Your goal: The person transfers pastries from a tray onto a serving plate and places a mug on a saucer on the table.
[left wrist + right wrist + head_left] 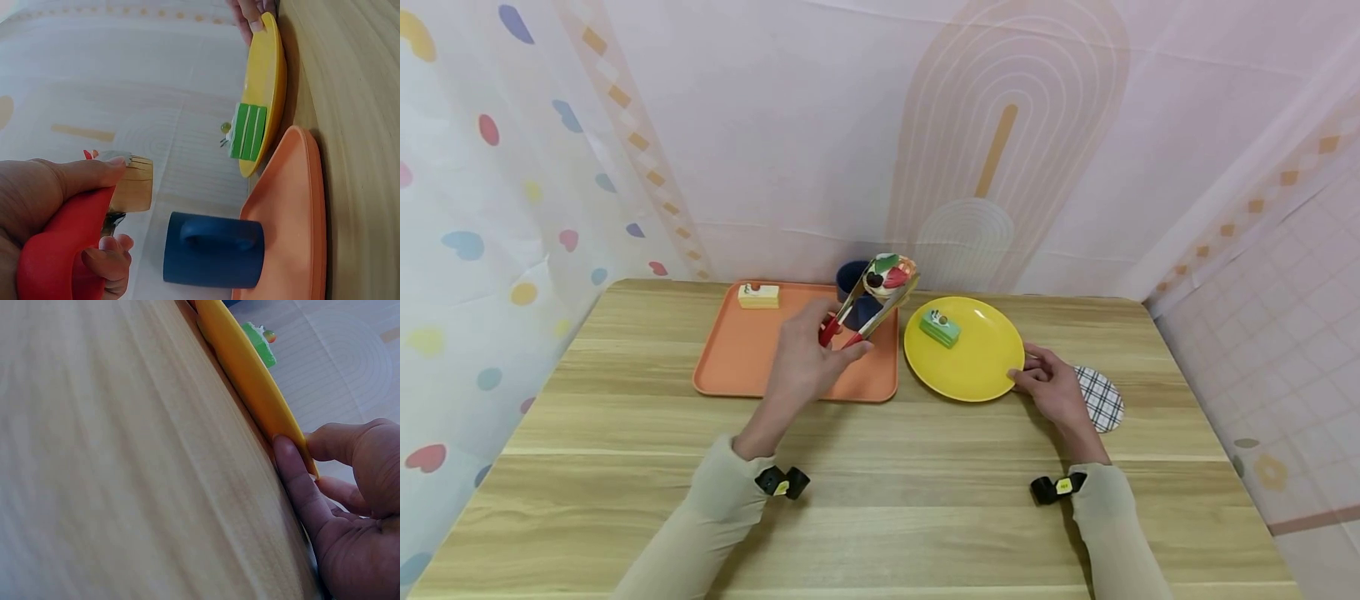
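Note:
My left hand (805,354) grips red-handled tongs (829,332), held up over the right part of the orange tray (730,358). Between the tong tips is a fruit tart (891,277) with red, dark and green toppings. Behind and below it, a dark blue mug (212,250) stands on the tray. With thumb and fingers my right hand (1056,387) pinches the right rim of a yellow plate (970,362). In the right wrist view, one finger (297,469) lies under that rim. A green layered cake slice (940,330) sits on the plate's left side.
At the tray's back left corner is a pale yellow cake slice (758,297). A round plaid coaster (1101,400) lies on the wooden table (880,500), just right of my right hand. A patterned cloth backdrop (790,150) rises behind the table.

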A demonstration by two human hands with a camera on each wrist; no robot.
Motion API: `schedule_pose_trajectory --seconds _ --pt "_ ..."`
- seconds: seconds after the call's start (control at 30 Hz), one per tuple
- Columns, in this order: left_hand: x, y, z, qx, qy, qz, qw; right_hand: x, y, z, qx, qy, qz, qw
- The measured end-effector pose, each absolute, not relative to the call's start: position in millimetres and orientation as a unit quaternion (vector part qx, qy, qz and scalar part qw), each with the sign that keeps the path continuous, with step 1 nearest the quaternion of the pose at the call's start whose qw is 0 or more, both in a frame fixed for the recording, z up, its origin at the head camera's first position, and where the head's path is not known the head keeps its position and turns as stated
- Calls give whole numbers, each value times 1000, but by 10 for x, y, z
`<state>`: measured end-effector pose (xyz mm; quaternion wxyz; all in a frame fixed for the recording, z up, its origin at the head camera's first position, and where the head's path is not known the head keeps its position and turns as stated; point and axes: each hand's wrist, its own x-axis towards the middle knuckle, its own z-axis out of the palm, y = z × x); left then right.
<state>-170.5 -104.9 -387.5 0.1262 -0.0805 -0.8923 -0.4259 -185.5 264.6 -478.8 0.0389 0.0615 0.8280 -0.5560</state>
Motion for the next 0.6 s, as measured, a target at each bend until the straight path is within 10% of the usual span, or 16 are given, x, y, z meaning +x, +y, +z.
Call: schedule_pose_trajectory --seconds 0.6 --pt "-1798 -772 -3932 -100 -891 -434 84 -1858 2634 -4790 62 828 -556 38"
